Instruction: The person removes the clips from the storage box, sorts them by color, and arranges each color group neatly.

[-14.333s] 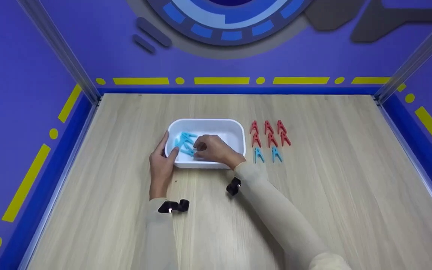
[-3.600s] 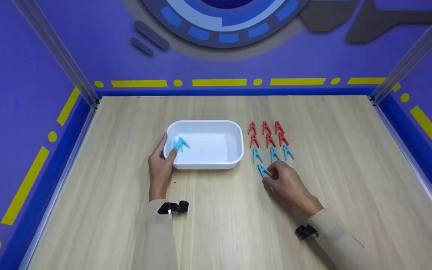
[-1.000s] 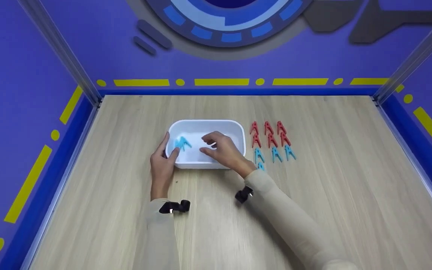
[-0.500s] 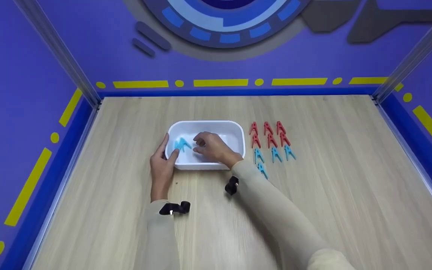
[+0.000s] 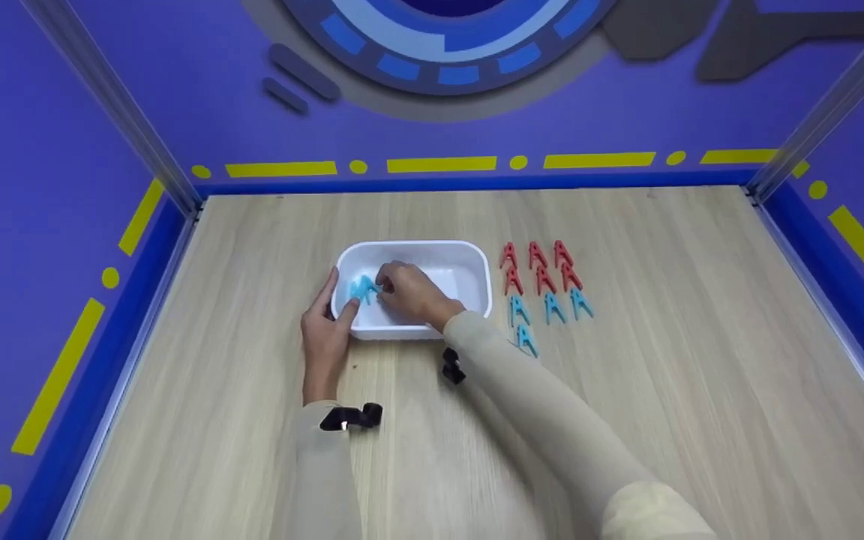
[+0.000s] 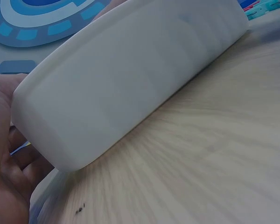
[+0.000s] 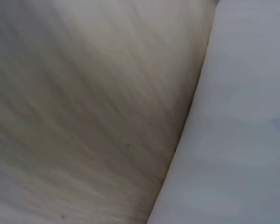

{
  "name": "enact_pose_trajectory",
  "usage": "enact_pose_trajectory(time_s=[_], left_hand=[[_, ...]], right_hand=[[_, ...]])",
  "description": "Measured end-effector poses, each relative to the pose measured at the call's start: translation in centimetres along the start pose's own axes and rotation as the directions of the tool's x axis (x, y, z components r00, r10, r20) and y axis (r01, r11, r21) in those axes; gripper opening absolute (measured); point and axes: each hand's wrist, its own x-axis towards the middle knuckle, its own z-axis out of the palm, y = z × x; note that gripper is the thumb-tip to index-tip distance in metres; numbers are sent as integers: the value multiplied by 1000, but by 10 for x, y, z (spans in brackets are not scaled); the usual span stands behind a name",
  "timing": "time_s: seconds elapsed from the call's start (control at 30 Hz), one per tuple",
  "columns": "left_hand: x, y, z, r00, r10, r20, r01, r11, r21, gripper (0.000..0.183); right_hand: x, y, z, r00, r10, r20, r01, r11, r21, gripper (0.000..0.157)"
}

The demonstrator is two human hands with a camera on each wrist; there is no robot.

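A white plastic tub (image 5: 447, 328) stands on the wooden table. My left hand (image 5: 323, 337) grips its left end, thumb over the rim and fingers along the outside; the left wrist view shows that hand (image 6: 7, 172) against the tub's wall (image 6: 112, 88). Inside the tub, a few light-blue clothespins (image 5: 363, 288) lie bunched near my left thumb. My right hand (image 5: 413, 292) reaches in over the front rim, its curled fingertips pinching the end of one blue clothespin. The right wrist view holds only the tub's side (image 7: 233, 121) and table; that hand is out of it.
Right of the tub, red clothespins (image 5: 544, 280) stand in two rows of three. Nearer me come a row of three blue clothespins (image 5: 553, 308) and a single blue one (image 5: 526, 340) below its left end. Blue-purple panels (image 5: 439, 135) wall the table (image 5: 664, 360) at back and sides.
Blue clothespins have gone from the tub to the table over the earlier frames. In the last second my right hand has moved left inside the tub and its fingers have closed at a blue clothespin.
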Motion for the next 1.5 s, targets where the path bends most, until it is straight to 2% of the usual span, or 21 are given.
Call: enact_pose_trajectory(time_s=[0.27,0.47,0.6,0.8,0.93,1.13,1.27,1.5], left_hand=[[0,2,1,1000,-12,4,12,1000,-18,64],[0,-1,1,1000,16,-16,-16,999,-40,63],[1,-1,0,1000,6,1,-6,999,-48,63],[0,1,0,1000,6,-2,-6,999,-35,63],[-1,0,0,1000,3,-2,-3,1000,-5,63],[1,-1,1,1000,3,-4,-3,1000,-3,64],[1,-1,1,1000,0,-6,-1,1000,-15,63],[-1,1,2,1000,-12,-14,11,999,-45,63]], right_hand=[[0,2,0,999,34,-16,-34,999,15,20],[-2,6,-1,998,54,-44,-53,998,19,17],[-3,7,-2,995,73,-62,-70,996,51,15],[-5,6,-3,999,18,-37,-18,1000,8,26],[-6,5,-4,1000,-10,-26,9,1000,-25,24],[-11,6,-9,1000,7,-29,-8,999,-43,24],[-17,9,-13,998,16,-54,-19,998,-67,25],[-35,11,-23,986,-69,-155,57,995,-80,22]])
